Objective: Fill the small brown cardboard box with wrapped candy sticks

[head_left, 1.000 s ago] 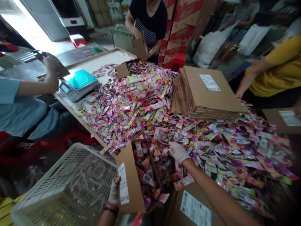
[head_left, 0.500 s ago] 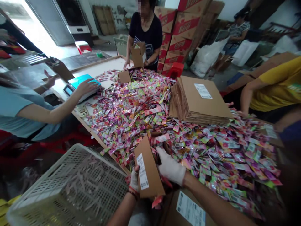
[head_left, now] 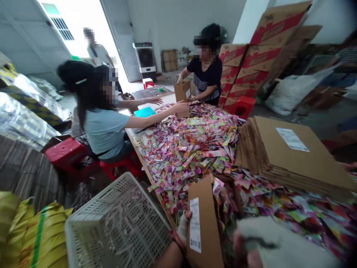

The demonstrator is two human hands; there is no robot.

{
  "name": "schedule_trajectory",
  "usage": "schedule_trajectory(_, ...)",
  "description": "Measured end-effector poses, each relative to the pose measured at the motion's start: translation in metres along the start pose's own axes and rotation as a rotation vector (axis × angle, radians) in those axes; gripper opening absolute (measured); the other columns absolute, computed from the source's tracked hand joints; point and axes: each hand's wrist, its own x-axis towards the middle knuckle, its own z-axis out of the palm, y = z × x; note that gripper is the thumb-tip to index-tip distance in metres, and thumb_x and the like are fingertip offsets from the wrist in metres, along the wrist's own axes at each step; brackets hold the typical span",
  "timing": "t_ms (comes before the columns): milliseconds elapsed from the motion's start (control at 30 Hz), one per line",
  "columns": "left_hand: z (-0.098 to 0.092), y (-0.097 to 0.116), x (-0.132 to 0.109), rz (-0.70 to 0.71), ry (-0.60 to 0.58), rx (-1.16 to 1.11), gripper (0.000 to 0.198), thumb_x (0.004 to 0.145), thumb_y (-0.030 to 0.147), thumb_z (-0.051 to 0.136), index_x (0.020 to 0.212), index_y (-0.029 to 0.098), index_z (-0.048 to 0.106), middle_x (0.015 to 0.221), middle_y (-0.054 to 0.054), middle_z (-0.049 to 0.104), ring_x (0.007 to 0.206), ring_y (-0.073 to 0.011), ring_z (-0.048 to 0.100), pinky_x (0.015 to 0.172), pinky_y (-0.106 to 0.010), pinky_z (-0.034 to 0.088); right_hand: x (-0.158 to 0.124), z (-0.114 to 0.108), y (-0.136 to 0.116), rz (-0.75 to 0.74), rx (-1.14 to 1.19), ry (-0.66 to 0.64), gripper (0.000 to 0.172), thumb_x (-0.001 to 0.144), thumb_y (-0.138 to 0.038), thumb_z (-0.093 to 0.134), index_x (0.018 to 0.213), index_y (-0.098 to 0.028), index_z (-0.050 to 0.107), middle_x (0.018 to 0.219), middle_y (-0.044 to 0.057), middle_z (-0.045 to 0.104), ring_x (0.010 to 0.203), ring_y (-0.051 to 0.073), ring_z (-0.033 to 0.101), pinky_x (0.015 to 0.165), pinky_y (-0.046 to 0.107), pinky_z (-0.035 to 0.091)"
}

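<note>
My left hand (head_left: 183, 226), in a white glove with bare fingertips, grips the left side of a brown cardboard box (head_left: 208, 219). The box stands tilted, bears a white label on that side and has small colourful packets inside. At the lower right, my right hand (head_left: 281, 242) is close to the camera and smeared by motion. Its white glove has a dark mark across it, and whether anything is in its fingers I cannot make out. Around and behind the box spreads a big heap of shiny pink, purple and green packets (head_left: 181, 156).
A pale plastic crate (head_left: 83, 230) with shredded scraps stands left of the table. Flattened cartons (head_left: 306, 163) are stacked on the right. A co-worker in light blue (head_left: 106, 126) reaches across towards a second co-worker (head_left: 206, 74) holding a box. Red stools (head_left: 65, 152) stand at left.
The view has swung left. My right hand has come away from the box towards the lower right and nearer the camera. The co-worker in light blue now reaches across the heap.
</note>
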Motion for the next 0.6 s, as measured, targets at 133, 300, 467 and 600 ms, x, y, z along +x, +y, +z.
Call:
schedule_trajectory(133, 0.011, 0.004, 0.004, -0.032, 0.025, -0.028, 0.059, 0.068, 0.042, 0.072, 0.113, 0.005, 0.065, 0.098, -0.015, 0.071, 0.096, -0.0314, 0.066, 0.092, -0.042, 0.047, 0.026, -0.002, -0.013, -0.044, -0.568, 0.391, 0.042, 0.076, -0.025, 0.057, 0.116, -0.015, 0.063, 0.114, 0.014, 0.063, 0.117, 0.033, 0.049, 0.104, 0.051, 0.035)
schedule_trajectory(300, 0.020, 0.008, -0.002, -0.121, -0.051, -0.099, 0.045, 0.068, 0.039, 0.071, 0.097, 0.005, 0.071, 0.092, -0.014, 0.072, 0.083, -0.0254, 0.070, 0.075, -0.031, 0.053, 0.056, 0.053, -0.027, -0.083, -1.126, 0.136, 0.052, 0.075, -0.021, 0.055, 0.126, -0.007, 0.057, 0.125, 0.024, 0.053, 0.123, 0.042, 0.039, 0.108, 0.066, 0.000)
schedule_trajectory(467, 0.017, 0.007, -0.020, -0.180, -0.044, -0.182, 0.044, 0.068, 0.044, 0.072, 0.094, 0.008, 0.073, 0.089, -0.010, 0.073, 0.082, -0.0234, 0.070, 0.072, -0.030, 0.054, 0.063, 0.025, -0.039, -0.047, -1.014, 0.175, 0.033, 0.080, -0.016, 0.050, 0.108, -0.008, 0.064, 0.098, 0.017, 0.065, 0.100, 0.033, 0.054, 0.106, 0.061, 0.020)
schedule_trajectory(600, 0.022, 0.023, -0.027, -0.183, -0.102, -0.123, 0.048, 0.065, 0.037, 0.072, 0.101, 0.007, 0.070, 0.096, -0.011, 0.072, 0.090, -0.0252, 0.069, 0.080, -0.032, 0.052, 0.072, 0.015, -0.042, -0.088, -0.932, 0.269, 0.037, 0.083, -0.014, 0.051, 0.118, -0.008, 0.058, 0.117, 0.017, 0.058, 0.110, 0.030, 0.051, 0.099, 0.043, 0.037)
